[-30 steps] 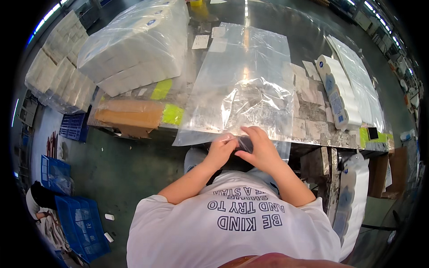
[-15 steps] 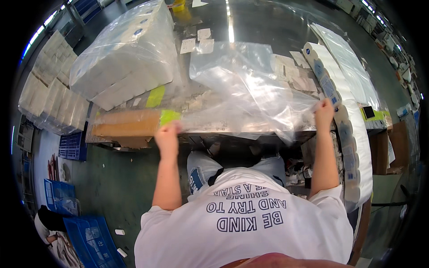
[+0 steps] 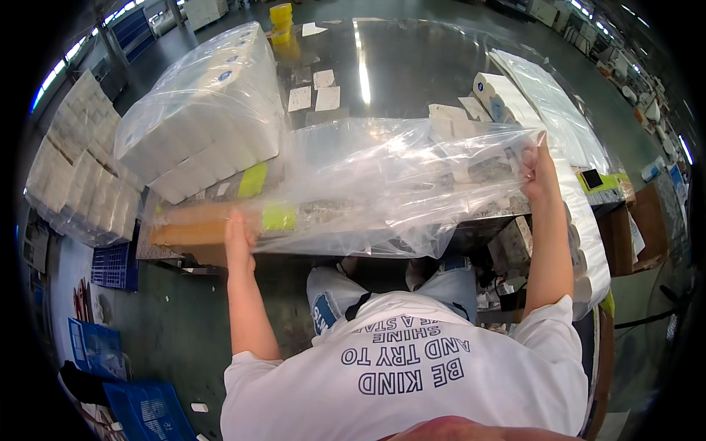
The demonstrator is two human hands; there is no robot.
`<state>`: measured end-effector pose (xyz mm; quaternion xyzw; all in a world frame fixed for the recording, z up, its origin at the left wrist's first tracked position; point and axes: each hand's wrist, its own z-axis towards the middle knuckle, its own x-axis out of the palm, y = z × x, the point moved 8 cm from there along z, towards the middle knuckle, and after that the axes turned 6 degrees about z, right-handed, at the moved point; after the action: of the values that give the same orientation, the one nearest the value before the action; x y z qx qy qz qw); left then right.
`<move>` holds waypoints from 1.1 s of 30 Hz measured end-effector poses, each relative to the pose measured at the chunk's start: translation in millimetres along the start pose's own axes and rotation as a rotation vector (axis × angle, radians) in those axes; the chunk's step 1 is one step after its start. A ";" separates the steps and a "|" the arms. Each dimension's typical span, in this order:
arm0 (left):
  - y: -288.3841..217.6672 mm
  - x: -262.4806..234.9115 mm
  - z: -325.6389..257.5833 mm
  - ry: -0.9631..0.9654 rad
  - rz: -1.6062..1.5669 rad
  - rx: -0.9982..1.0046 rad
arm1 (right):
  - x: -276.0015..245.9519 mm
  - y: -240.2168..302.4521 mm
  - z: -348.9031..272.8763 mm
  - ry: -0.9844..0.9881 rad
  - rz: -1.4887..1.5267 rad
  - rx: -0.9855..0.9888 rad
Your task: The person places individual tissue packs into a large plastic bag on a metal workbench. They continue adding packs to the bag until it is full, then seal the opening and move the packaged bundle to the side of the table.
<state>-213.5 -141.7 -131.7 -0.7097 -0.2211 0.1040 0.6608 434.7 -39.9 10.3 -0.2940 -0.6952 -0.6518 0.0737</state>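
I have both hands out wide over the near edge of the table (image 3: 401, 88), a large, clear, thin plastic sheet (image 3: 368, 173) pulled between them. My left hand (image 3: 239, 239) is curled in on the sheet's left end, in front of the brown cardboard panel (image 3: 191, 224) on the table's near left part; its fingers are a little blurred. My right hand (image 3: 540, 169) is raised farther from the body, fingers closed on the sheet's upper right corner. The sheet slants up from left to right, creased and shiny, part of it lying over the table top and a crumpled fold drooping past the front edge above the person's knees.

Just beyond my left hand I see a big block of white rolls in clear wrap (image 3: 202, 117). A bright yellow-green tape strip (image 3: 278, 217) sits beside that hand, partly under the sheet. Small white paper slips (image 3: 327, 98) lie past the sheet's far edge, and a stack of yellow tape rolls (image 3: 281, 23) stands at the far left.

Near my right hand, a long white pack of rolls (image 3: 507, 99) runs behind the forearm, next to a flat pile of whitish plastic bags (image 3: 555, 103).
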 end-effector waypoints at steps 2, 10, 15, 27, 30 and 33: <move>-73.3 12.4 -37.4 -0.507 0.729 0.397 | 32.1 15.1 -10.5 0.152 -0.106 -0.016; -160.5 280.4 -181.5 0.286 0.988 1.272 | 171.6 40.2 -90.8 0.469 -0.255 -0.138; -159.1 299.4 -202.7 0.323 1.006 1.274 | 182.9 53.2 -100.3 0.547 -0.329 -0.254; -163.8 260.7 -192.1 1.108 0.680 0.052 | 94.1 67.0 6.6 -0.103 -1.483 -1.070; -155.3 265.0 -171.2 0.993 1.206 0.320 | 28.6 74.9 55.8 -0.283 -1.584 -0.831; -145.7 212.3 -21.9 0.511 1.470 0.270 | -17.1 63.1 84.6 -0.354 -1.770 -0.524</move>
<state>-42.6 -61.2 44.7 -0.5894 0.4781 0.3736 0.5334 504.3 33.7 44.7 0.2392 -0.4982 -0.5523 -0.6241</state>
